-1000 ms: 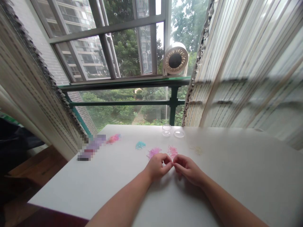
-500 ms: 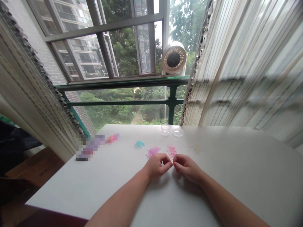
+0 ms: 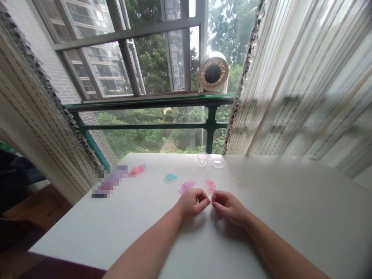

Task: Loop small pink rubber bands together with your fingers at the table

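Lying just beyond the hands (image 3: 190, 204) (image 3: 231, 209) are pink strands (image 3: 209, 186).

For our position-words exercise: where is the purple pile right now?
In the head view, the purple pile lies on the table just beyond the left hand, between the blue pile, left, and pink pile, right.

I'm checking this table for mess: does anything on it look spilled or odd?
Only the purplish patch near the left edge of the table: it is pixelated, hiding what lies there. The blue pile, purple pile and pink pile sit apart, and nothing looks spilled.
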Action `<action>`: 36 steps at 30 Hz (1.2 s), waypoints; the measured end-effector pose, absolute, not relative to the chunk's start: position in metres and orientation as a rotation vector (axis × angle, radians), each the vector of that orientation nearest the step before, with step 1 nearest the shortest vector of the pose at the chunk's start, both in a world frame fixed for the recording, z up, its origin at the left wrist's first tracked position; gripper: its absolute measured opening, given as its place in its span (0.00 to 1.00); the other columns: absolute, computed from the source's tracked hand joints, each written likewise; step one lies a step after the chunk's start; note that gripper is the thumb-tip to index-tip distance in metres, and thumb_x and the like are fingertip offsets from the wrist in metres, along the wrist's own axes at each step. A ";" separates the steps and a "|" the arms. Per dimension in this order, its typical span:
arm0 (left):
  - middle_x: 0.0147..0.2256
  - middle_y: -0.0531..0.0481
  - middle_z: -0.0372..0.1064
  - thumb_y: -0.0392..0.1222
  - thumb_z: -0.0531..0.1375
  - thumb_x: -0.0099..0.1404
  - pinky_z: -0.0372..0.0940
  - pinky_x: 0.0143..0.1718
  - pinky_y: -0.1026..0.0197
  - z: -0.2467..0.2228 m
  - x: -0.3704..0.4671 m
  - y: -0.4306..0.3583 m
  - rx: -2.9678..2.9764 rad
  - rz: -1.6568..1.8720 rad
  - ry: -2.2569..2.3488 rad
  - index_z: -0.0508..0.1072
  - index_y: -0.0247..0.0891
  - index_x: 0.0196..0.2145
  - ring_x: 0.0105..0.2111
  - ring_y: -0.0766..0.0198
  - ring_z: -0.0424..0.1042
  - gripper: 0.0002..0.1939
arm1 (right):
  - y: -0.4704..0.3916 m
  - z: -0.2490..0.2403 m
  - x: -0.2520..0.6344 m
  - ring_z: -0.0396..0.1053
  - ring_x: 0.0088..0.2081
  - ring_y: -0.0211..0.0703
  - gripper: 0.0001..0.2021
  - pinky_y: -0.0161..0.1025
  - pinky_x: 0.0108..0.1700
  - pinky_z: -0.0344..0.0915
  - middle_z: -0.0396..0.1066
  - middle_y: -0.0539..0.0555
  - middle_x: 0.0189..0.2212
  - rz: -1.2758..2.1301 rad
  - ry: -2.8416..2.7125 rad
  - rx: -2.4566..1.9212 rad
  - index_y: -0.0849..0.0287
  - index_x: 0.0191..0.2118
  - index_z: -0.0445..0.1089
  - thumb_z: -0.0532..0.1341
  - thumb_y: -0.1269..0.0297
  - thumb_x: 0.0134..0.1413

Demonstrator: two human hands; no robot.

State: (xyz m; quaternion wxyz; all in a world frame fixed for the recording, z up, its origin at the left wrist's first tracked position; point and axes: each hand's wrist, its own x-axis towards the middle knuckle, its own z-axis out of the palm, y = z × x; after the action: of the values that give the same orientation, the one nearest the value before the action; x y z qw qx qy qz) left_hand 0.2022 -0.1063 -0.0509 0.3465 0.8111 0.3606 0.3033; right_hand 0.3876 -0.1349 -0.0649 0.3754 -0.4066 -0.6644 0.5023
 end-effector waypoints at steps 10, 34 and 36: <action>0.23 0.51 0.67 0.44 0.57 0.58 0.57 0.26 0.67 -0.051 0.200 -0.105 2.073 0.806 0.996 0.72 0.33 0.27 0.23 0.71 0.61 0.11 | -0.136 -0.067 0.386 0.58 0.18 0.32 0.06 0.31 0.22 0.55 0.58 0.43 0.16 1.252 -1.695 -1.086 0.58 0.26 0.59 0.57 0.65 0.51; 0.25 0.50 0.70 0.41 0.60 0.54 0.61 0.26 0.67 -0.045 0.196 -0.105 2.122 0.780 0.869 0.74 0.33 0.31 0.24 0.70 0.65 0.09 | -0.134 -0.066 0.386 0.60 0.18 0.34 0.07 0.32 0.22 0.56 0.60 0.44 0.16 1.221 -1.741 -1.122 0.58 0.27 0.60 0.55 0.64 0.53; 0.25 0.50 0.70 0.39 0.59 0.54 0.61 0.27 0.67 -0.045 0.196 -0.105 2.127 0.779 0.863 0.74 0.33 0.30 0.24 0.69 0.65 0.07 | -0.134 -0.066 0.387 0.60 0.18 0.34 0.06 0.32 0.22 0.57 0.61 0.44 0.16 1.224 -1.746 -1.121 0.58 0.27 0.60 0.56 0.64 0.53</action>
State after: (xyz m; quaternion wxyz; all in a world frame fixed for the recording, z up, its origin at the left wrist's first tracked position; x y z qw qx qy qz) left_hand 0.1956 -0.1051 -0.0448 0.3511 0.8216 0.3334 0.3007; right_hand 0.3866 -0.1340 -0.0661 0.3583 -0.4343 -0.6767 0.4744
